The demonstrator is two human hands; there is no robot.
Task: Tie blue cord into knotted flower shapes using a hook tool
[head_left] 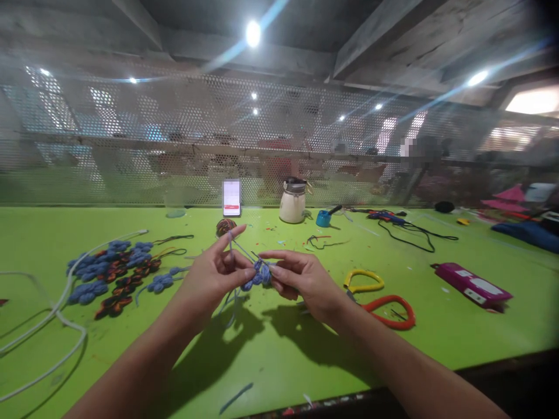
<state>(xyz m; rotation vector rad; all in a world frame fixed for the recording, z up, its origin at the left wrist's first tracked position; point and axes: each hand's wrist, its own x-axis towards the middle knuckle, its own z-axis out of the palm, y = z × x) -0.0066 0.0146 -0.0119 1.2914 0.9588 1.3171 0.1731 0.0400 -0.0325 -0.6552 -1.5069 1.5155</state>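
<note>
Head view: left hand [213,276] and right hand [301,279] pinch a blue yarn piece [258,274] above the green table [271,349], left of the scissors [379,297]; slackened yarn [236,247] could likely slip off the raised finger.

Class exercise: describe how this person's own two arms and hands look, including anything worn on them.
Both arms are bare from the bottom edge of the picture up to the hands, with no sleeves showing. The left hand and right hand wear no gloves. No watch, bracelet or ring is visible. The fingers are slender, with short nails.
</note>
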